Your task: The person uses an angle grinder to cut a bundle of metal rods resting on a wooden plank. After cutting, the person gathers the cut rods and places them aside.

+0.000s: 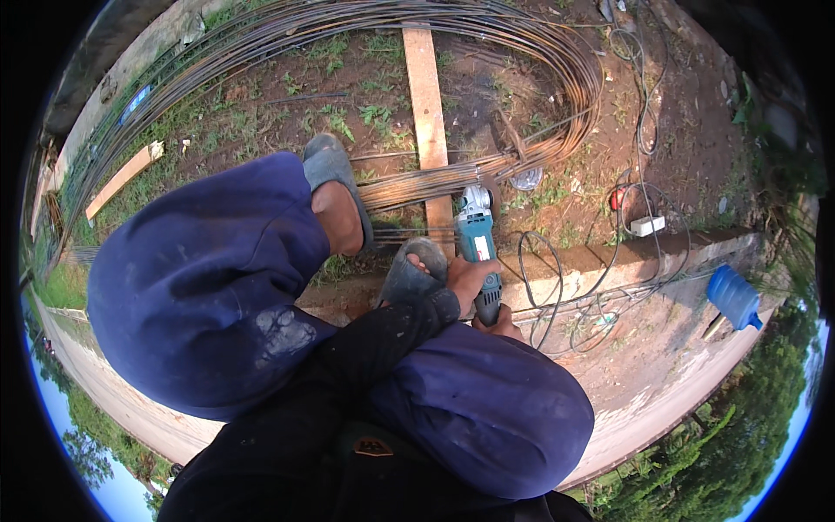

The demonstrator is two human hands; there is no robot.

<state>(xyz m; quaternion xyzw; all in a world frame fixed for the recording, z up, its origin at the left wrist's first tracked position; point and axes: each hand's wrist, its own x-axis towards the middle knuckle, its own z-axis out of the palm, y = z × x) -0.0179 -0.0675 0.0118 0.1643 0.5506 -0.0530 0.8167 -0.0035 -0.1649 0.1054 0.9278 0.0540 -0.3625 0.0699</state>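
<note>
Bare brown earth with patches of grass (348,104) fills the outdoor scene, bordered below by a low concrete kerb (609,257) and a pale paved strip. A long bundle of rusty steel reinforcing rods (487,170) curves across the ground in a wide loop and lies over a pale wooden plank (424,96) that runs away from the person. The person squats with both knees in dark blue trousers, grey rubber sandals (335,170) planted near the rods. The left hand (470,277) is wrapped around the body of a teal and grey electric angle grinder (477,235), fingers curled over its casing. The right hand (503,326) sits below at the tool's black rear handle, mostly hidden, so its grip cannot be told for certain. The grinder's head points up toward the rod bundle, right at the plank. Black cables (557,296) trail over the kerb to a white power strip (647,225). A blue plastic water jug (733,296) lies on its side well off to the right.
</note>
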